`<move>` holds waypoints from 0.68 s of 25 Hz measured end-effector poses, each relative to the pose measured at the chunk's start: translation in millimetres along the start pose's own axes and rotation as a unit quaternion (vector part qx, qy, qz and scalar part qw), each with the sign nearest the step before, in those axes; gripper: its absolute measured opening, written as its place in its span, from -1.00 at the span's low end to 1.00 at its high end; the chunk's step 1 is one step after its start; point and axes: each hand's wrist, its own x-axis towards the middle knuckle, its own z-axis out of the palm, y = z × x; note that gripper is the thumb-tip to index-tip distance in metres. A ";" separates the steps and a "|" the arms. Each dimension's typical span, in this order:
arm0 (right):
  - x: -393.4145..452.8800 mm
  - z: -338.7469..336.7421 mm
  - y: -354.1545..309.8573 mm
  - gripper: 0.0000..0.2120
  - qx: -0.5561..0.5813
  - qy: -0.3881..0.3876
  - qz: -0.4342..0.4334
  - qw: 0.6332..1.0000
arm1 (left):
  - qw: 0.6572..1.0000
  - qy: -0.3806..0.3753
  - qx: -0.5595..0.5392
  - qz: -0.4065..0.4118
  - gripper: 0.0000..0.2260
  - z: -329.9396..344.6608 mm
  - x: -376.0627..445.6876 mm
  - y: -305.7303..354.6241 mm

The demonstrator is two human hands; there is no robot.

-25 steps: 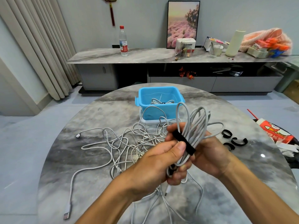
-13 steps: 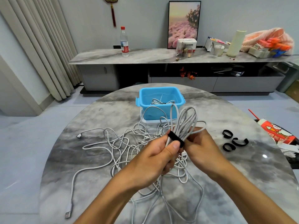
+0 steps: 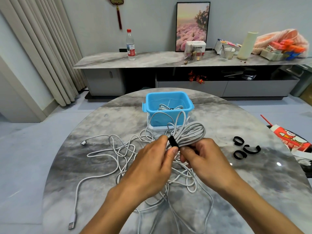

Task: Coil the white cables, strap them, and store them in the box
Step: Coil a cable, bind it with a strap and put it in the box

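Note:
Both hands hold a coiled white cable point(image 3: 190, 134) above the table's middle. A black strap point(image 3: 173, 141) is wrapped round the coil. My left hand point(image 3: 152, 164) pinches the strap with thumb and fingers. My right hand point(image 3: 204, 157) grips the coil just right of the strap. The coil's loops point away from me toward the blue box point(image 3: 168, 107), which stands open at the table's far side with a white cable inside. A tangle of loose white cables point(image 3: 121, 154) lies on the table under and left of my hands.
Three spare black straps point(image 3: 244, 147) lie on the round marble table point(image 3: 253, 191) to the right. A red and white packet point(image 3: 292, 139) sits past the table's right edge. A long sideboard point(image 3: 168, 59) with a bottle and clutter stands behind.
The strapped coil has come down and tilted from upright to nearly level, pointing at the box. Both hands moved lower and away from me with it.

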 end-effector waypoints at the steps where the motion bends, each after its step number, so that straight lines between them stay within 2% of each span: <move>1: 0.2 -0.8 -0.8 -0.71 -0.013 0.007 -0.003 1.000 | 1.000 0.009 0.013 0.002 -0.94 1.2 -0.5 0.2; 3: 0.3 -0.9 -2.4 -0.69 -0.029 0.017 -0.009 0.999 | 0.999 0.031 0.013 0.003 -0.98 4.0 -0.5 0.0; 5: -0.3 0.2 -3.1 -0.70 -0.032 0.011 -0.004 0.999 | 0.999 0.040 -0.013 -0.007 -0.84 6.6 0.0 -0.6; 7: -0.4 0.0 -1.1 -0.72 0.012 -0.007 0.026 1.000 | 0.999 0.024 -0.047 -0.008 -0.76 9.1 0.7 -0.4; 10: -0.9 -2.7 -0.2 -0.63 0.128 -0.045 0.070 0.988 | 0.992 0.025 -0.121 -0.018 -0.80 14.4 0.9 3.9; 12: -1.0 -3.3 -0.7 -0.58 0.146 -0.058 0.068 0.985 | 0.983 0.041 -0.174 -0.037 -0.82 14.3 2.7 3.7; 14: -1.6 -1.0 -2.7 -0.61 0.133 -0.058 0.051 0.988 | 0.978 0.060 -0.193 -0.040 -0.85 11.9 4.3 4.0; 17: -4.0 5.5 -4.6 -0.77 0.085 -0.032 0.015 0.996 | 0.975 0.110 -0.192 -0.036 -0.92 9.8 5.4 4.6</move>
